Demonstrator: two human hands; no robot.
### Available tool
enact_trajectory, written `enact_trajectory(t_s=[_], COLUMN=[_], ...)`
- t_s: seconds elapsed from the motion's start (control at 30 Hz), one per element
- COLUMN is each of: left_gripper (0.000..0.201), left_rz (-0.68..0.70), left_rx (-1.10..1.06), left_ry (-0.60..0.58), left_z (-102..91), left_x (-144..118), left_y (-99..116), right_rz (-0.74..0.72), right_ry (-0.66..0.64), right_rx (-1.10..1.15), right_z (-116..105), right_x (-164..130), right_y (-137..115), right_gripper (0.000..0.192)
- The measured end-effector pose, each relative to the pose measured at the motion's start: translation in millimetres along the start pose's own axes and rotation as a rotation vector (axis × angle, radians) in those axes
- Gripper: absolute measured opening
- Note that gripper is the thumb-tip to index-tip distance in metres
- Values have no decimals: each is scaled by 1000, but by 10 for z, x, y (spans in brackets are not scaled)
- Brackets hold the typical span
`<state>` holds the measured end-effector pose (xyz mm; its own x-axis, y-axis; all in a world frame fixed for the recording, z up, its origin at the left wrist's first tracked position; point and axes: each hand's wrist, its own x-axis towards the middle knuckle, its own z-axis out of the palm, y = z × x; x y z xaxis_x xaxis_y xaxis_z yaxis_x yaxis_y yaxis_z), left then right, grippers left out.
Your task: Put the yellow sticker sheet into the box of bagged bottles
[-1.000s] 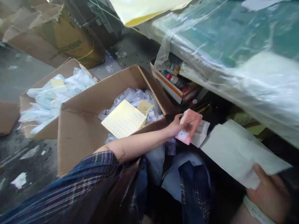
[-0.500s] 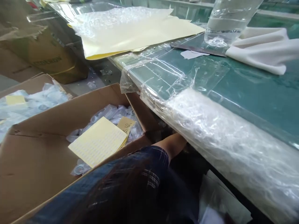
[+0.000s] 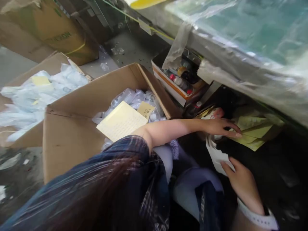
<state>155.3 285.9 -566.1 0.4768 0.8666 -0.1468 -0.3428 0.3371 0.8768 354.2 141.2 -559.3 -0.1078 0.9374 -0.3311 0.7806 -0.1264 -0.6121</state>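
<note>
My left hand (image 3: pixel 220 127) reaches in under the table, its fingers outstretched and slightly apart at the edge of some yellow paper sheets (image 3: pixel 255 133). Whether the fingertips press on the paper is blurred. Lower down, my right hand (image 3: pixel 244 179), with a white watch band (image 3: pixel 257 218) at the wrist, pinches a crumpled strip of white paper (image 3: pixel 218 157) between thumb and fingers. The strip's upper end runs up beneath my left hand. Beside my left forearm stands a cardboard box (image 3: pixel 64 141) holding small clear plastic bags (image 3: pixel 127 96) and a yellow sheet (image 3: pixel 121 123).
Overhead on the right is the plastic-wrapped edge of a green-topped table (image 3: pixel 240 54). Beneath it sits a box with bottles (image 3: pixel 179 81). At left are another carton of bluish plastic bags (image 3: pixel 48 93) and a large brown carton (image 3: pixel 55 35). Scraps litter the floor (image 3: pixel 21 170).
The view has tilted down and shifted right, below the tabletop. Both hands now show; before, only the left forearm was visible, reaching under the table edge.
</note>
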Motion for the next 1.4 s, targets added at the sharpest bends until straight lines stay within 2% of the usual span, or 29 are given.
enact_trajectory(t_s=[0.07, 0.1, 0.13, 0.2, 0.3, 0.37, 0.43, 0.5, 0.57, 0.67, 0.77, 0.83, 0.93, 1.0, 1.07, 1.17, 1.27, 1.33, 1.4], left_gripper=[39, 42, 46, 52, 63, 64, 58, 56, 64, 77, 64, 54, 48, 48, 52, 63, 69, 65, 59], left_rz=[-98, -123, -122, -56, 46, 5, -91, -146, -165, -183, -184, -185, -195, -207, -212, -210, -180, -155, -137], left_rx=[141, 215, 281, 412, 678, 822, 890, 874, 797, 693, 692, 664, 464, 315, 185, -25, -139, -141, -107], left_ry=[-292, -382, -409, -321, -96, 27, 80, 83, 57, -9, -25, 27, 162, 235, 267, 287, 331, 346, 376], left_z=[-137, -216, -290, -401, -434, -407, -387, -387, -400, -429, -463, -484, -498, -489, -463, -413, -380, -382, -402], left_x=[-239, -390, -561, -933, -1427, -1634, -1740, -1776, -1769, -1700, -1583, -1504, -1413, -1366, -1319, -1245, -1186, -1164, -1158], left_y=[69, 107, 143, 202, 239, 229, 199, 155, 103, 10, -85, -146, -233, -293, -357, -458, -540, -566, -562], right_rz=[-38, -47, -48, -47, -87, -123, -127, -97, -52, -25, -38, -12, 128, 210, 238, 276, 283, 199, 143], right_ry=[-83, -99, -102, -92, -126, -196, -276, -336, -346, -234, -112, -118, -153, -141, -167, -247, -86, 28, 51], right_rx=[45, 86, 133, 215, 297, 352, 407, 484, 586, 642, 564, 634, 1010, 1217, 1302, 1345, 1341, 1320, 1309], right_z=[-79, -121, -155, -180, -94, 9, 111, 189, 239, 270, 275, 285, 366, 474, 605, 792, 936, 983, 970], right_x=[199, 288, 363, 465, 525, 536, 541, 540, 528, 518, 548, 568, 537, 483, 436, 413, 409, 396, 387], right_y=[-234, -339, -434, -585, -709, -729, -718, -699, -688, -677, -592, -459, -201, -68, -21, -119, -323, -432, -473], right_gripper=[41, 41, 42, 48, 50, 46, 44, 44, 43, 41, 42, 53, 77, 82, 83, 73, 62, 66, 71])
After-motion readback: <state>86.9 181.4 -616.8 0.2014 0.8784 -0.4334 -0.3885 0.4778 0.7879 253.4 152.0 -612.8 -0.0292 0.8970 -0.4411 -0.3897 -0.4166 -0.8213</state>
